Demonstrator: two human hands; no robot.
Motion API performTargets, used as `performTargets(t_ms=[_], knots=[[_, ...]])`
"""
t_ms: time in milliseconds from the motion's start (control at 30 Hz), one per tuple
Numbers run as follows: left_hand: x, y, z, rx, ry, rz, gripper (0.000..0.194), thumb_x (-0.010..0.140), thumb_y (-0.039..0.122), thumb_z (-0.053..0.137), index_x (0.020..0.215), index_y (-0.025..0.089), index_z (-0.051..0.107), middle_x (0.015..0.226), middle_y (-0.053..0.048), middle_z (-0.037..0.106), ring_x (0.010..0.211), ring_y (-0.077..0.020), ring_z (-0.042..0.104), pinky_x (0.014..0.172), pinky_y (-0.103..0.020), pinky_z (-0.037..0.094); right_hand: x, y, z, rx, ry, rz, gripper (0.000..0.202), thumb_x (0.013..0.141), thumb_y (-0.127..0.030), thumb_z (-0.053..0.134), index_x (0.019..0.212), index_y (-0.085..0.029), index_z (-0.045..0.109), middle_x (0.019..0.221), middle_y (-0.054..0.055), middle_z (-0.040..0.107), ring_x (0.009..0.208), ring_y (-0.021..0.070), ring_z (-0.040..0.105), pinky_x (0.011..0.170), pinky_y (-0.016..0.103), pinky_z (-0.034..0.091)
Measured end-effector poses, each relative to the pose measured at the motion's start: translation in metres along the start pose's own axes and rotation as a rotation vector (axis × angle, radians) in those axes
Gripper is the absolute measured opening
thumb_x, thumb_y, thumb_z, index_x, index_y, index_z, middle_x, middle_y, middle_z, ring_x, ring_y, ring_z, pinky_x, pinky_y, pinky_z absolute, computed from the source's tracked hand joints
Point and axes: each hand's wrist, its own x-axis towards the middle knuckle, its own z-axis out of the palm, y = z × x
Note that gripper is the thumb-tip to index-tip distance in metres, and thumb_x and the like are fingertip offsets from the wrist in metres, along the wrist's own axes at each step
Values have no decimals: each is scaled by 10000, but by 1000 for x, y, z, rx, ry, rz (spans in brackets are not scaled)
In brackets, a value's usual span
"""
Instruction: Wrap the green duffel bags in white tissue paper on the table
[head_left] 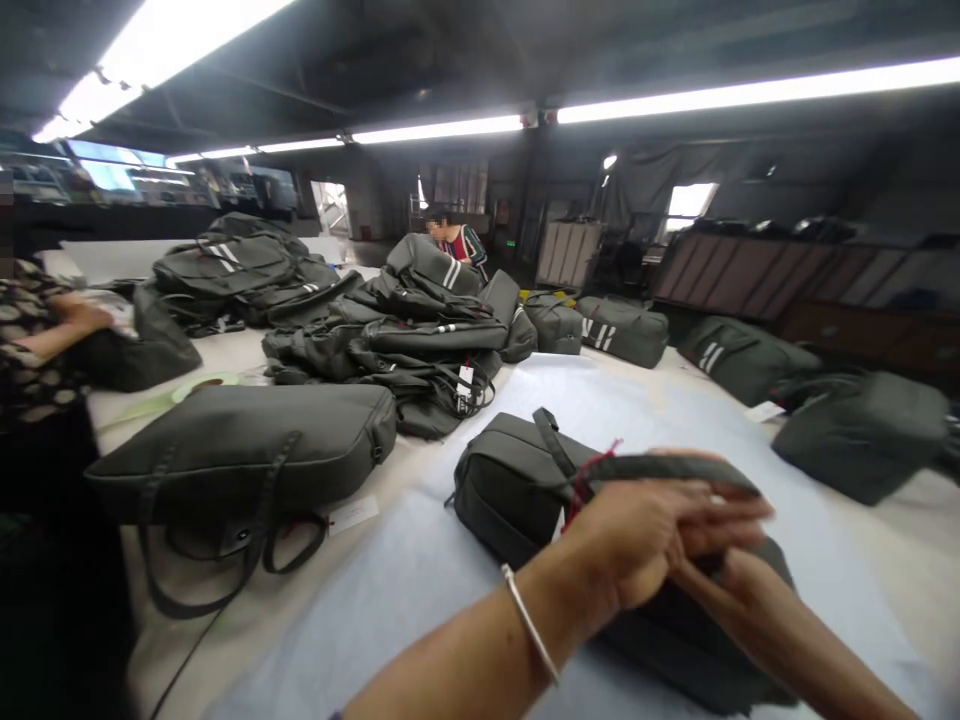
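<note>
A dark grey-green bag point(517, 460) lies on pale sheeting right in front of me. Its strap handle point(660, 467) arches over the top, with a red cord point(589, 482) and part of a white tag near its left end. My left hand point(637, 530), with a bangle on the wrist, is at this handle, fingers bent round it and smeared at the tips. Close against it is my right hand point(742, 590), over the bag's right part. Its fingers are mostly hidden behind the left hand and blurred, so their grip does not show.
Another bag point(247, 440) with hanging straps and a white tag point(352, 514) lies left. Behind it is a heap of similar bags point(420, 330); more bags point(862, 430) line the right side. One person point(45, 340) stands at the left edge, another point(459, 243) beyond the heap.
</note>
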Motion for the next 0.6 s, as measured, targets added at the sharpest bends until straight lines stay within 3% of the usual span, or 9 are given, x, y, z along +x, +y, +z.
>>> performTargets(t_ms=[67, 100, 167, 200, 233, 300, 400, 533, 600], knots=[[18, 6, 4, 44, 123, 53, 339, 835, 36, 534, 1167, 109, 530, 1225, -148, 631, 1239, -229, 568, 1081, -388, 384, 26, -7, -6, -32, 106, 32, 370, 752, -616, 595, 877, -279, 681, 819, 81, 705, 925, 339, 682, 858, 481, 566], [23, 11, 3, 134, 216, 63, 339, 860, 52, 531, 1195, 101, 524, 1255, -159, 620, 1268, -228, 544, 1094, -388, 373, 38, -4, -17, -59, 225, 19, 425, 769, -576, 590, 1033, -253, 666, 960, 93, 719, 991, 323, 671, 916, 466, 539], [19, 23, -6, 171, 194, 13, 318, 874, 86, 560, 1192, 88, 557, 1260, -158, 623, 1290, -246, 518, 1119, -420, 332, 51, 17, -48, -73, 433, 2, 606, 790, -530, 573, 1285, -181, 546, 1218, 138, 659, 1089, 286, 642, 973, 423, 503], [10, 32, -15, 197, 150, -18, 326, 866, 116, 596, 1191, 90, 580, 1215, -148, 651, 1246, -268, 556, 1095, -455, 354, 48, 32, -63, -88, 487, 18, 611, 836, -520, 503, 1336, -168, 503, 1269, 145, 634, 1113, 265, 633, 981, 411, 495], [-3, 41, -27, 302, 10, -105, 354, 868, 189, 622, 1209, 98, 595, 1166, -133, 679, 1163, -293, 612, 1036, -495, 405, 38, 50, -74, -104, 519, 38, 588, 866, -504, 442, 1342, -162, 500, 1289, 146, 624, 1135, 252, 623, 995, 410, 485], [-36, 60, -58, 469, -220, -346, 465, 816, 350, 674, 1195, 83, 634, 1056, -131, 724, 947, -333, 692, 901, -550, 472, 3, 89, -77, -147, 515, 97, 511, 877, -457, 378, 1247, -173, 588, 1246, 135, 656, 1158, 258, 614, 1033, 445, 457], [-86, 76, -121, 656, -108, -297, 468, 737, 474, 717, 986, 78, 728, 867, -116, 744, 833, -297, 689, 824, -436, 502, -58, 158, -36, -233, 422, 134, 469, 769, -392, 455, 1131, -181, 667, 1221, 151, 673, 1199, 336, 589, 1082, 527, 408], [-127, 68, -213, 866, 437, -115, 428, 771, 556, 657, 920, 158, 705, 734, -43, 697, 714, -228, 647, 720, -341, 515, -105, 246, 42, -473, 269, -26, 660, 682, -349, 475, 1325, -237, 569, 1372, 127, 579, 1364, 373, 406, 1153, 588, 289], [-143, 58, -252, 1275, 672, -105, 517, 845, 599, 501, 1023, 145, 672, 868, -83, 727, 855, -279, 674, 799, -386, 524, -108, 270, 69, -432, 312, -65, 712, 631, -378, 507, 1341, -365, 544, 1288, 82, 642, 1304, 411, 465, 1115, 634, 325]])
